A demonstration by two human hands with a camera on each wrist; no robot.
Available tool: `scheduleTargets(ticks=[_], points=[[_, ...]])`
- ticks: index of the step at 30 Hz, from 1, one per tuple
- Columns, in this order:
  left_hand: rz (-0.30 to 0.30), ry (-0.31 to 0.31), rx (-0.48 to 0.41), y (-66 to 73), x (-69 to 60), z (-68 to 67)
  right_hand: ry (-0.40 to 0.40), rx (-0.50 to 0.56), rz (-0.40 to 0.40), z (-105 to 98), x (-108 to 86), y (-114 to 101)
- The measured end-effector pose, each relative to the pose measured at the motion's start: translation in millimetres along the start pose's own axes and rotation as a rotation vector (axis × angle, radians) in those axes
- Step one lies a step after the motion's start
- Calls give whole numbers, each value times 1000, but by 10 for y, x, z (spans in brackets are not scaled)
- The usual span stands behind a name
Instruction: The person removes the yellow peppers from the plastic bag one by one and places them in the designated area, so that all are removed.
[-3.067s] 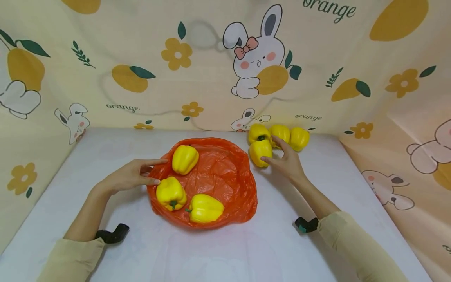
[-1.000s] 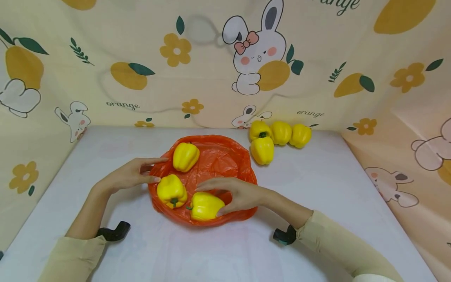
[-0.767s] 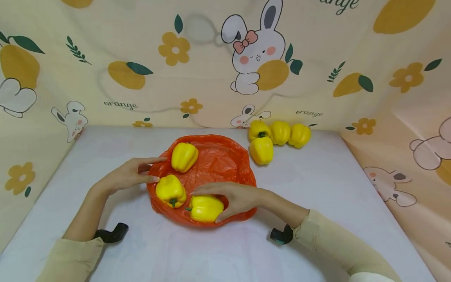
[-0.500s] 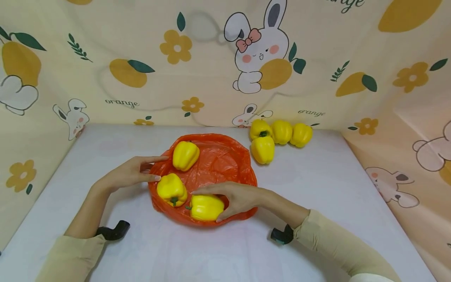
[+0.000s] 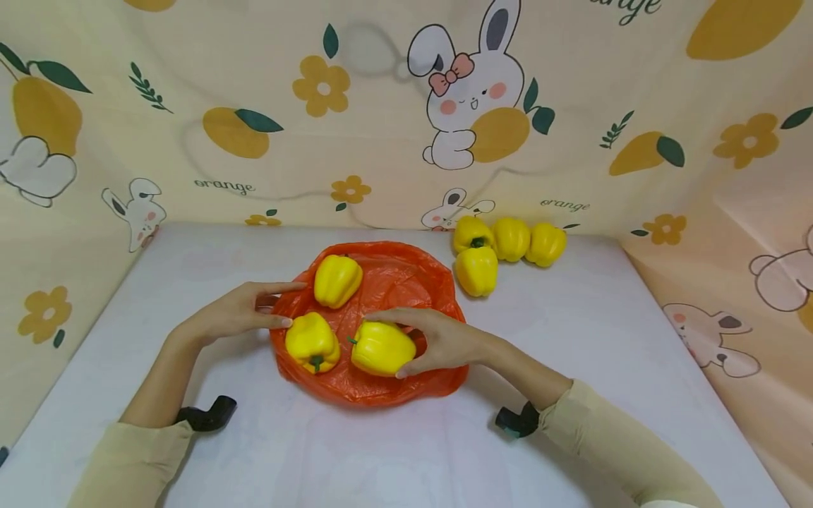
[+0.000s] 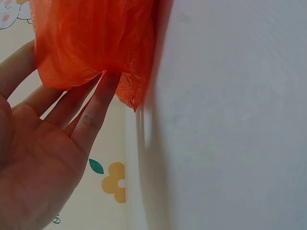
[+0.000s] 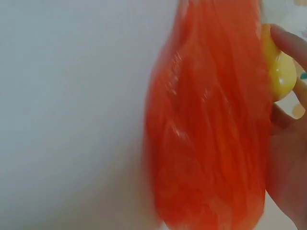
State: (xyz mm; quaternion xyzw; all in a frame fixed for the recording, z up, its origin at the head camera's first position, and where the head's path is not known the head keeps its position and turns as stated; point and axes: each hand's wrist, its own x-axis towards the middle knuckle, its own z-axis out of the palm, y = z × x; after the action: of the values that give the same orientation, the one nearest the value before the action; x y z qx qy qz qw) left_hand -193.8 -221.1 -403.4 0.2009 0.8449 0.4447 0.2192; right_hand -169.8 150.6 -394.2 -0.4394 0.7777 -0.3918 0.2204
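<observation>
A red plastic bag [image 5: 375, 388] sits on the white table with its mouth spread wide. My right hand [image 5: 444, 341] grips a yellow bell pepper [image 5: 383, 349] over the bag, fingers along its far side and thumb on its near side; the pepper's green stem points left. Inside the bag, one yellow pepper [image 5: 338, 281] lies at the far left and another [image 5: 312, 341] at the near left. My left hand [image 5: 230, 314] touches the bag's left rim, its fingers spread. In the left wrist view the straight fingers [image 6: 91, 120] reach partly behind the red plastic, which hides their tips.
Several yellow peppers cluster at the back right of the white table [image 5: 559, 339], the nearest one [image 5: 477, 271] touching a pepper behind it. A printed cloth [image 5: 267, 77] with rabbits and oranges hangs behind the table. Dark wrist mounts [image 5: 208, 415] stick out by both sleeves.
My right hand went from the pepper cluster to the bag, took hold of the near pepper there and shifted it up and rightward. The left hand stays at the rim.
</observation>
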Motion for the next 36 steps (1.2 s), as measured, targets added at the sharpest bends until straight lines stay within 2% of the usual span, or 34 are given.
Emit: scheduleTargets(ticks=[5, 11, 19, 26, 36], points=[[14, -5, -10, -4, -6, -2, 74, 10, 53, -97, -78, 4], [24, -4, -12, -16, 6, -25, 171, 18, 67, -194, -158, 36], [14, -23, -27, -37, 14, -16, 281, 7, 164, -306, -329, 49], [38, -4, -11, -27, 36, -12, 388, 41, 198, -421, -484, 88], [45, 0, 3, -20, 33, -28, 525, -19, 248, -553, -695, 167]])
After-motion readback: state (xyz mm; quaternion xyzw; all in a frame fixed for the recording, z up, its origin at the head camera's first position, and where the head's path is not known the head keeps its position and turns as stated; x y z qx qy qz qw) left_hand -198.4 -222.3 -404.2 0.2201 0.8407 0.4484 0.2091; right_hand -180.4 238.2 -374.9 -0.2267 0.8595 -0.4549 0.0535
